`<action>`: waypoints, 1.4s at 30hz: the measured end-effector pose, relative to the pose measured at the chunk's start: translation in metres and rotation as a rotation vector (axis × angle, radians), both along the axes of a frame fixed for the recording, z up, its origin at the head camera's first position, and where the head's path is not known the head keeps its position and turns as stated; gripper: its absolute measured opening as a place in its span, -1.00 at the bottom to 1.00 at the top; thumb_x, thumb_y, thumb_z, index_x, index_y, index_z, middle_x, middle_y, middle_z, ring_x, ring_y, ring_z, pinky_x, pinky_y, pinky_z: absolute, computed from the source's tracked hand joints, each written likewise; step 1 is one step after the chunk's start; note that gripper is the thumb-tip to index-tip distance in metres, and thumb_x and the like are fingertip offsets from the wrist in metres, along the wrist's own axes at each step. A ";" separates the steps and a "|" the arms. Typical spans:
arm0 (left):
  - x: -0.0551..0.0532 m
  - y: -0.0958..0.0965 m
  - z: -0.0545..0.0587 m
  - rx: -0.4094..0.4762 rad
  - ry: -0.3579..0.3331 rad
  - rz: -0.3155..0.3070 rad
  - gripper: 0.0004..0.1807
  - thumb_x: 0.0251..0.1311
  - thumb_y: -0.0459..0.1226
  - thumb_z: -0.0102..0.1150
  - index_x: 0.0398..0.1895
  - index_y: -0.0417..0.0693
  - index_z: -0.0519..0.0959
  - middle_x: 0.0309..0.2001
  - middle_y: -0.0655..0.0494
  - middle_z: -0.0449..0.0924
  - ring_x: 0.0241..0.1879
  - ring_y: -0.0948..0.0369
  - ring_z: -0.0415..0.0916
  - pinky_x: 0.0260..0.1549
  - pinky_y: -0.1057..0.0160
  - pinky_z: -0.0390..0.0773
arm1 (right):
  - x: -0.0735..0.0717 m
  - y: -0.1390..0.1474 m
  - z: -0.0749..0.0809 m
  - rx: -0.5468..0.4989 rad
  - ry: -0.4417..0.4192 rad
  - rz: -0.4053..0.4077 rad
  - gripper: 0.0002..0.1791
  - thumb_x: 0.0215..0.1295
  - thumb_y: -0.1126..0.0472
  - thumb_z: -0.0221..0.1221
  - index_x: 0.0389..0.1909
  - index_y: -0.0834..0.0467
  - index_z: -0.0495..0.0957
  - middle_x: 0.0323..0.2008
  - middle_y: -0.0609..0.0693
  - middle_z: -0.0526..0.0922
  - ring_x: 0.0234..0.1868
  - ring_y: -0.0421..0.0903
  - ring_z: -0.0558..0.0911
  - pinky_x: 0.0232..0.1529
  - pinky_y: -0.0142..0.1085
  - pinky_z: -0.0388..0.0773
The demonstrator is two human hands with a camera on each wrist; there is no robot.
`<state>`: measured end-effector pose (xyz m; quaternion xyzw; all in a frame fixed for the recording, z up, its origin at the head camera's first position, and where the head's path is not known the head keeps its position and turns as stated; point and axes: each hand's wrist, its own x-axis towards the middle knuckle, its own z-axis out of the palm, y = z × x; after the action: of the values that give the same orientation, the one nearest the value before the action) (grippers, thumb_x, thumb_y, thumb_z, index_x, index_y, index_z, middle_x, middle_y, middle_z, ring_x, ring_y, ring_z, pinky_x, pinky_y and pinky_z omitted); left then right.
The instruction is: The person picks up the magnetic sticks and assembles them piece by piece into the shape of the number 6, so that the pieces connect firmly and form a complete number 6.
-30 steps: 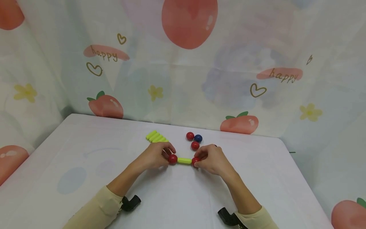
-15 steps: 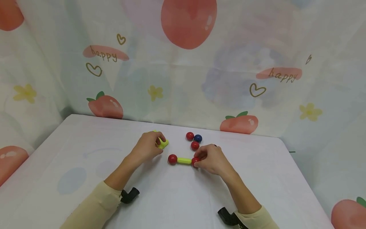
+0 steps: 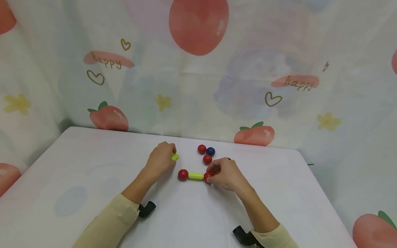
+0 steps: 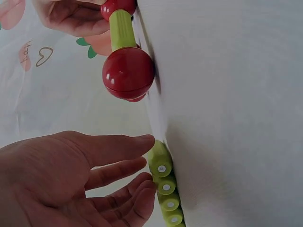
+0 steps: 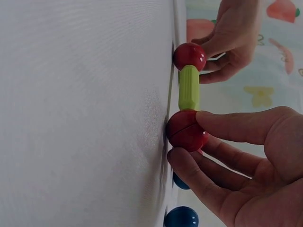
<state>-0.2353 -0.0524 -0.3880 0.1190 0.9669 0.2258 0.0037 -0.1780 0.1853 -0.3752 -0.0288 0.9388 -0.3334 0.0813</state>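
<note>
In the head view a green-yellow rod lies on the table, joining two red balls. My right hand pinches the right red ball between thumb and fingers. The left red ball is untouched. My left hand is at a row of loose green-yellow rods, thumb and fingers extended with a gap between them. Its thumb tip is against the nearest rod; whether it grips that rod I cannot tell. From the head camera, the hand hides most of the row.
Beyond the joined piece, two loose red balls lie beside a blue ball. Two blue balls show near my right hand in the right wrist view. The white table ends at a patterned cloth backdrop.
My left hand has let go of the left red ball and moved away and leftward to the loose rods. The right hand keeps its hold. The head view has shifted slightly.
</note>
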 end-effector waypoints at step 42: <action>0.006 0.011 0.000 -0.005 0.039 0.079 -0.86 0.12 -0.33 0.43 -0.26 -0.15 0.72 -0.28 0.04 0.65 -0.33 0.13 0.55 -0.30 0.15 0.66 | 0.000 0.000 0.001 0.001 0.001 0.017 -0.77 0.10 0.27 0.53 -0.22 0.09 0.75 -0.33 -0.07 0.70 -0.25 -0.10 0.61 -0.23 -0.28 0.66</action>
<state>-0.2291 -0.0411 -0.3885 0.0850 0.9713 0.2209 -0.0240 -0.1779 0.1855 -0.3747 -0.0370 0.9388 -0.3322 0.0834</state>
